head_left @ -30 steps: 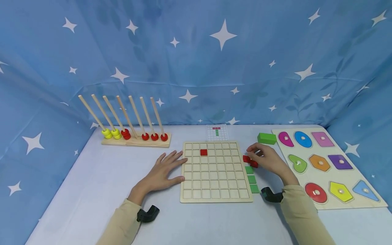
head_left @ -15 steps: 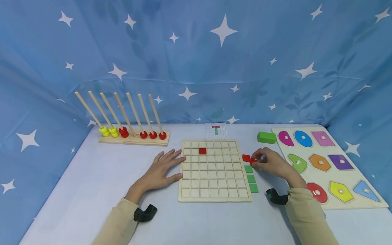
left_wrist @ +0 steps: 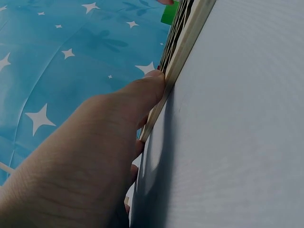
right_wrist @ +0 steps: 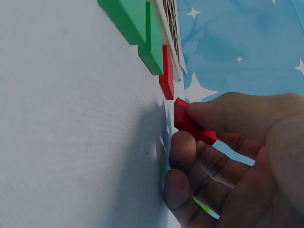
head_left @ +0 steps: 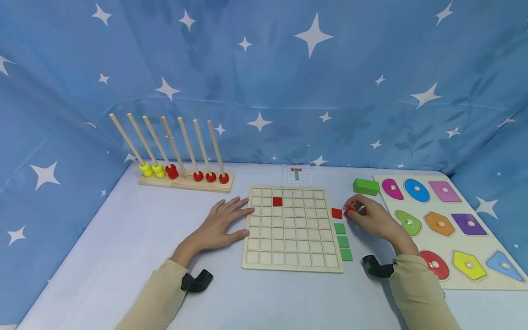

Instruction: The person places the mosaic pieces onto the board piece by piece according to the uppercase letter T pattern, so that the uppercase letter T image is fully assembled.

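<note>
My left hand (head_left: pixel 220 224) rests with fingers spread at the left edge of a wooden grid board (head_left: pixel 288 234); its thumb touches the board's side in the left wrist view. One red tile (head_left: pixel 277 201) sits in a cell near the board's top. To the right of the board, my right hand (head_left: pixel 373 221) pinches another red tile (right_wrist: pixel 182 118) between thumb and fingers, tilted and just above the table. Beside the board's right edge lie a loose red tile (head_left: pixel 337 213) and a column of green tiles (head_left: pixel 343 241). A small card (head_left: pixel 304 181) behind the board shows a red and green T pattern.
A peg stand (head_left: pixel 185 182) with yellow and red rings stands at the back left. A green block (head_left: pixel 366 186) lies behind my right hand. At the right is a knobbed shape puzzle board (head_left: pixel 443 243). Blue starry cloth (head_left: pixel 264 82) hangs behind the table.
My right hand has reached the red tiles, taken one and drawn it to the right, apart from the other. The left hand stays at the board's edge. The head view has shifted slightly.
</note>
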`<state>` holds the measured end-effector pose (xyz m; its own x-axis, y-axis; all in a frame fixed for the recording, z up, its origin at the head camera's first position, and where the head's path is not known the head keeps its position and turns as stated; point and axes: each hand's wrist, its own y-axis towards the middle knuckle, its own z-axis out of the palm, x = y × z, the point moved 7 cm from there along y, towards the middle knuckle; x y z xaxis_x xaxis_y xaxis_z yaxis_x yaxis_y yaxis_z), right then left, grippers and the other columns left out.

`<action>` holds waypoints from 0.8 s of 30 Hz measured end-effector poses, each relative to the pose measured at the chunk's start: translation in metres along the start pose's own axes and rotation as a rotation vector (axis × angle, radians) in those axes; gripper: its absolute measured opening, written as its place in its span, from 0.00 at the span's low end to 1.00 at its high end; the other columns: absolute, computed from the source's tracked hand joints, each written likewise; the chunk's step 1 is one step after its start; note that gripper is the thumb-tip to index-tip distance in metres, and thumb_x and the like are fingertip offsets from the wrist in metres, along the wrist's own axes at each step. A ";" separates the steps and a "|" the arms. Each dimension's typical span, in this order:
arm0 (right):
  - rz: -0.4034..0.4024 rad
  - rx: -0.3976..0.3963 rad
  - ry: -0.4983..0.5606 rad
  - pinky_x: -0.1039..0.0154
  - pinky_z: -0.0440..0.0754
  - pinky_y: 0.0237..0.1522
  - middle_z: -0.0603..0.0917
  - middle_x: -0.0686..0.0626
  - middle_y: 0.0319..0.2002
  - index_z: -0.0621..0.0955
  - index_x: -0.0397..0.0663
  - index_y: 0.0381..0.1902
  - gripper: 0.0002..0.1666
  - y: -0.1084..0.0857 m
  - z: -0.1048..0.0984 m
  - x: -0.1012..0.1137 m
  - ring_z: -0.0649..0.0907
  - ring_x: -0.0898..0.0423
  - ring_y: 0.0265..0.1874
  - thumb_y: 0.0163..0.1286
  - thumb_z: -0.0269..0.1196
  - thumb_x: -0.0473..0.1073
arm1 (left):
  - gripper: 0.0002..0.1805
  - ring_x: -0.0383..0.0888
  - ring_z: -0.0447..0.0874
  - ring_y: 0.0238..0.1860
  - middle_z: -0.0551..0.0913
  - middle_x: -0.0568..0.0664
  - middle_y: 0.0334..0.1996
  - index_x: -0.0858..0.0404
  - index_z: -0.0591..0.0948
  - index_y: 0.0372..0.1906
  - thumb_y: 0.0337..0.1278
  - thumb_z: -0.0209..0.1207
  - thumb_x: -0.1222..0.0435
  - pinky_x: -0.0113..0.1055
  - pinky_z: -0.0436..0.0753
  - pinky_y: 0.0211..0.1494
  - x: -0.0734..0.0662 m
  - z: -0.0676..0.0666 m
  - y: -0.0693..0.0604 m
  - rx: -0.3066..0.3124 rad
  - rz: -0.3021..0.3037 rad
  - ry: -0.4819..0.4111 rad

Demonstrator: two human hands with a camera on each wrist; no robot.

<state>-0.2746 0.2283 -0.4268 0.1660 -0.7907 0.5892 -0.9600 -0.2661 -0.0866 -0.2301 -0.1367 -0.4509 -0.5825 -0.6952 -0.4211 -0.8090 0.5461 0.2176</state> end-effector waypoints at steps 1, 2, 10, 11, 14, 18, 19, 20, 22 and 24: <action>-0.004 -0.008 0.006 0.65 0.77 0.31 0.79 0.44 0.39 0.74 0.43 0.48 0.14 0.001 0.000 0.000 0.77 0.53 0.32 0.65 0.61 0.39 | 0.33 0.53 0.51 0.75 0.59 0.49 0.73 0.47 0.67 0.69 0.59 0.57 0.46 0.59 0.47 0.73 0.000 0.000 0.000 0.001 -0.001 0.001; -0.008 -0.019 0.013 0.65 0.77 0.32 0.79 0.44 0.39 0.75 0.43 0.47 0.13 0.001 0.000 0.000 0.77 0.53 0.33 0.65 0.61 0.40 | 0.33 0.53 0.51 0.75 0.59 0.49 0.73 0.47 0.67 0.68 0.58 0.57 0.46 0.59 0.47 0.73 0.000 0.000 0.000 0.001 -0.001 0.002; -0.005 -0.115 0.109 0.65 0.78 0.34 0.81 0.43 0.41 0.75 0.43 0.47 0.12 0.003 -0.006 0.003 0.79 0.50 0.38 0.69 0.59 0.42 | 0.32 0.53 0.50 0.75 0.58 0.49 0.73 0.46 0.67 0.69 0.59 0.56 0.46 0.59 0.45 0.73 0.002 0.001 -0.002 0.009 -0.013 -0.021; -0.010 -0.124 0.125 0.65 0.79 0.34 0.80 0.43 0.41 0.75 0.43 0.47 0.12 0.003 -0.007 0.004 0.79 0.50 0.37 0.69 0.58 0.43 | 0.32 0.52 0.50 0.75 0.58 0.48 0.73 0.46 0.67 0.69 0.59 0.56 0.46 0.58 0.45 0.73 0.002 0.001 -0.002 0.010 -0.015 -0.022; -0.028 -0.138 0.168 0.67 0.78 0.33 0.79 0.43 0.41 0.75 0.43 0.48 0.14 0.004 -0.009 0.009 0.81 0.51 0.36 0.71 0.56 0.45 | 0.32 0.52 0.50 0.75 0.58 0.48 0.73 0.47 0.67 0.69 0.60 0.56 0.46 0.58 0.45 0.74 0.002 0.001 -0.002 0.014 -0.020 -0.019; -0.031 -0.144 0.203 0.68 0.77 0.35 0.79 0.43 0.42 0.75 0.44 0.49 0.15 0.004 -0.011 0.015 0.82 0.51 0.36 0.71 0.55 0.46 | 0.32 0.52 0.50 0.75 0.57 0.48 0.74 0.47 0.67 0.69 0.60 0.55 0.45 0.57 0.45 0.74 0.002 0.001 -0.001 0.018 -0.022 -0.009; -0.027 -0.146 0.209 0.68 0.78 0.36 0.79 0.44 0.43 0.75 0.44 0.50 0.15 0.004 -0.011 0.016 0.82 0.51 0.36 0.71 0.55 0.47 | 0.32 0.52 0.50 0.75 0.58 0.48 0.73 0.47 0.67 0.69 0.60 0.56 0.46 0.58 0.45 0.74 0.002 0.001 0.000 0.016 -0.019 -0.008; -0.027 -0.148 0.212 0.68 0.78 0.36 0.79 0.44 0.43 0.75 0.44 0.50 0.15 0.004 -0.011 0.017 0.82 0.50 0.37 0.71 0.55 0.47 | 0.32 0.52 0.50 0.75 0.58 0.48 0.73 0.47 0.67 0.69 0.60 0.56 0.46 0.58 0.45 0.74 0.002 0.001 0.000 0.015 -0.017 -0.008; -0.025 -0.156 0.215 0.66 0.78 0.36 0.79 0.44 0.43 0.75 0.45 0.50 0.15 0.004 -0.010 0.018 0.82 0.49 0.38 0.71 0.55 0.47 | 0.32 0.52 0.50 0.75 0.58 0.48 0.73 0.47 0.67 0.69 0.60 0.56 0.46 0.58 0.45 0.73 0.001 0.001 0.001 0.015 -0.014 -0.012; -0.028 -0.157 0.223 0.65 0.77 0.35 0.79 0.44 0.43 0.75 0.46 0.49 0.14 0.005 -0.009 0.019 0.81 0.48 0.38 0.71 0.55 0.48 | 0.32 0.53 0.51 0.75 0.59 0.49 0.73 0.48 0.67 0.68 0.60 0.56 0.46 0.59 0.46 0.73 0.000 0.001 0.001 0.011 -0.008 -0.015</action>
<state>-0.2786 0.2169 -0.4093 0.1556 -0.6387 0.7536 -0.9819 -0.1837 0.0471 -0.2310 -0.1359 -0.4516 -0.5745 -0.6926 -0.4362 -0.8128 0.5454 0.2046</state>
